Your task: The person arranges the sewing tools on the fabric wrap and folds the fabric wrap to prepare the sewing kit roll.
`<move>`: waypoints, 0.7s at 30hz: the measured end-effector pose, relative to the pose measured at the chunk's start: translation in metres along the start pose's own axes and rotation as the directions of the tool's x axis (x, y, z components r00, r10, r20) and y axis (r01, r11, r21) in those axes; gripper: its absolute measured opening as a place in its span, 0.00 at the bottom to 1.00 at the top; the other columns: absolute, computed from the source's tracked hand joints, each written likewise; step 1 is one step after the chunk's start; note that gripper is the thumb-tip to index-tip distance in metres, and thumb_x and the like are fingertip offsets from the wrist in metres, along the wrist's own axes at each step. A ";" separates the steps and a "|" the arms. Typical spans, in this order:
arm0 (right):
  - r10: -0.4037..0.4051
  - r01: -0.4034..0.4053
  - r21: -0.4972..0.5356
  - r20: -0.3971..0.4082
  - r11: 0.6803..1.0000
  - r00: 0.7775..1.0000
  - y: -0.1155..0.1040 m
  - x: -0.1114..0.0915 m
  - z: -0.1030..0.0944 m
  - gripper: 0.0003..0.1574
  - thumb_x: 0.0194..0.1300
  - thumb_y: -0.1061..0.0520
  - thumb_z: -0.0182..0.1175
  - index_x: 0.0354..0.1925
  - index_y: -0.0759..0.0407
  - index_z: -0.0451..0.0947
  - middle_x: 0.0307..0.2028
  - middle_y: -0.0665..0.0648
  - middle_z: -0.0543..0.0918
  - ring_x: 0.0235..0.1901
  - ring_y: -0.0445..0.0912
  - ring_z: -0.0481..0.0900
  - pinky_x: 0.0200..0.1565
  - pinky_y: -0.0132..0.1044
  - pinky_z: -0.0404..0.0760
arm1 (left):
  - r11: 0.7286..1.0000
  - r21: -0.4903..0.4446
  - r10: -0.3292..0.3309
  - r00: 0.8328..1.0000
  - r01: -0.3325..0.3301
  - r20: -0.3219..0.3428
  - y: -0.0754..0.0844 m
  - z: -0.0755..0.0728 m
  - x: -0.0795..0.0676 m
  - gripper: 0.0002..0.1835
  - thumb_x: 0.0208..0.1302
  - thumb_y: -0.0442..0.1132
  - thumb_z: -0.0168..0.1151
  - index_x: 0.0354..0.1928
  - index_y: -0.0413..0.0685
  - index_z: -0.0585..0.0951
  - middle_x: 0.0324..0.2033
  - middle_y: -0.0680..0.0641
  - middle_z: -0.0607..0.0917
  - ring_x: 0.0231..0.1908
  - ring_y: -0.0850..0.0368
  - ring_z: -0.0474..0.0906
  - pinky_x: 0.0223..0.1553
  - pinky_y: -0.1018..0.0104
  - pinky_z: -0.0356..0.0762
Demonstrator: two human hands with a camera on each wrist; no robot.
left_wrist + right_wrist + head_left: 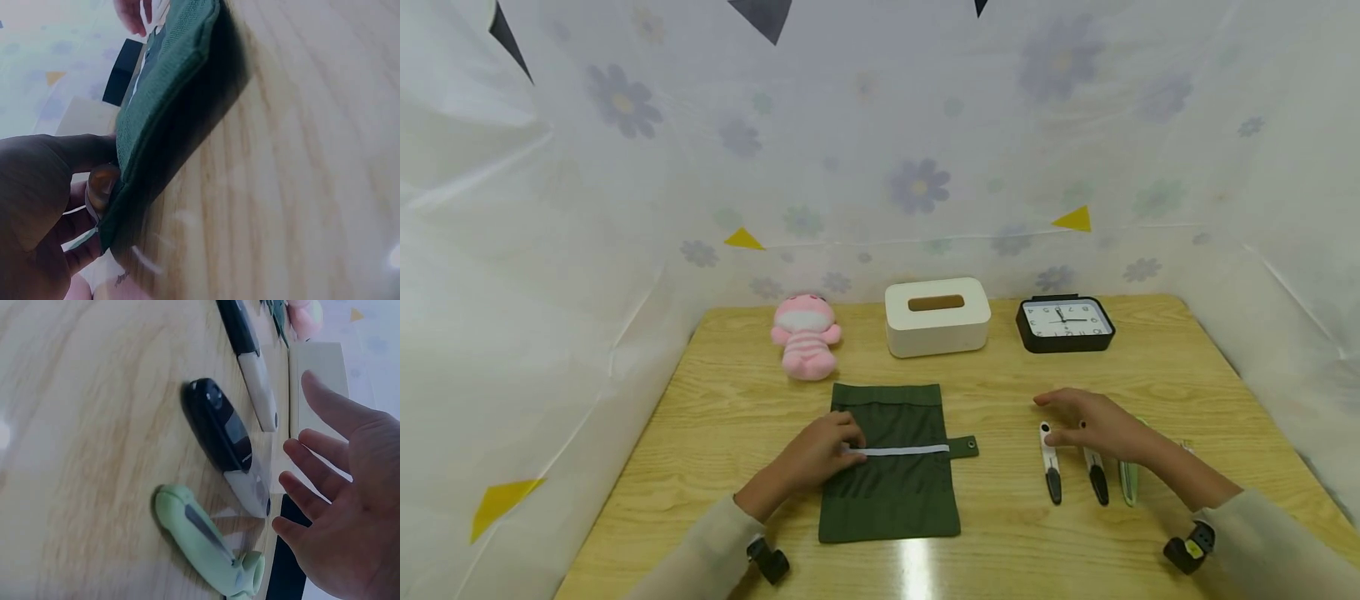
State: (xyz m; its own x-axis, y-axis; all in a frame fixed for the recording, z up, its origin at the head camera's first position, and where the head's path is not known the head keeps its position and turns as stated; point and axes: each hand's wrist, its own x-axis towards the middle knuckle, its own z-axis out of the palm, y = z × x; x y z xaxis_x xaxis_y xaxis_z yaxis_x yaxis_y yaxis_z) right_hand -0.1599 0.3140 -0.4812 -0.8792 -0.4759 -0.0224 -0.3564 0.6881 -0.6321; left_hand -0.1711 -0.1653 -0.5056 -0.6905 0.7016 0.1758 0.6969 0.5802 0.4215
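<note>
A dark green fabric roll (891, 508) lies unrolled, with a white elastic band (910, 451) across its middle and a snap tab on its right side. At its left edge, my left hand (826, 446) pinches the fabric by the band; the left wrist view shows thumb and fingers on the green edge (134, 134). My right hand (1101, 425) hovers with spread fingers over two slim white-and-black tools (1051, 471) (219, 428) and a light green tool (197, 534) with a looped end. The right palm (350, 537) holds nothing. The right forearm partly hides the green tool in the head view.
Along the back of the wooden table (737, 417) stand a pink striped plush toy (807, 342), a white tissue box (936, 333) and a black-framed clock (1066, 323). A small item (1186, 446) shows behind the right forearm. Flower-patterned sheeting (865, 167) encloses the table.
</note>
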 end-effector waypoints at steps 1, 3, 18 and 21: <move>0.000 0.000 -0.001 0.009 1.000 1.000 0.000 -0.001 -0.001 0.43 0.65 0.42 0.71 0.69 0.62 0.73 0.66 0.66 0.76 0.66 0.69 0.71 0.59 0.66 0.74 | 1.000 -0.001 0.000 1.000 0.000 0.001 0.000 0.000 0.000 0.05 0.65 0.44 0.74 0.36 0.54 0.86 0.35 0.55 0.80 0.34 0.64 0.72 0.37 0.68 0.75; 0.003 -0.003 -0.005 0.028 1.000 1.000 0.001 -0.001 -0.001 0.46 0.63 0.40 0.72 0.69 0.63 0.72 0.66 0.67 0.75 0.67 0.70 0.69 0.60 0.66 0.72 | 1.000 -0.002 -0.003 1.000 0.003 0.003 0.000 0.000 0.000 0.05 0.65 0.44 0.74 0.36 0.54 0.86 0.35 0.55 0.80 0.35 0.64 0.71 0.37 0.68 0.75; -0.039 0.041 -0.038 0.039 0.998 0.998 0.012 -0.005 0.005 0.44 0.58 0.36 0.74 0.64 0.60 0.79 0.64 0.64 0.75 0.65 0.69 0.71 0.57 0.65 0.75 | 1.000 -0.008 -0.012 1.000 0.012 0.007 0.002 -0.001 -0.001 0.04 0.66 0.43 0.73 0.38 0.54 0.86 0.37 0.55 0.81 0.36 0.63 0.72 0.39 0.67 0.75; -0.031 0.033 -0.046 0.029 0.998 0.999 0.014 -0.005 0.008 0.45 0.56 0.35 0.75 0.63 0.60 0.79 0.64 0.65 0.74 0.66 0.70 0.68 0.58 0.66 0.74 | 1.000 -0.006 -0.010 1.000 0.010 0.004 0.001 -0.001 -0.001 0.04 0.66 0.43 0.73 0.37 0.54 0.86 0.37 0.55 0.81 0.36 0.64 0.72 0.39 0.68 0.75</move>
State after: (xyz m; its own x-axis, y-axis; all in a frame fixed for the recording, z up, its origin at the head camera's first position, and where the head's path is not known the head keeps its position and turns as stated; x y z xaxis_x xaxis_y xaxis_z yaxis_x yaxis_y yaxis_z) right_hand -0.1581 0.3211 -0.4958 -0.8581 -0.5128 -0.0247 -0.3991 0.6966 -0.5963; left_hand -0.1695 -0.1656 -0.5048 -0.6966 0.6975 0.1680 0.6888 0.5848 0.4284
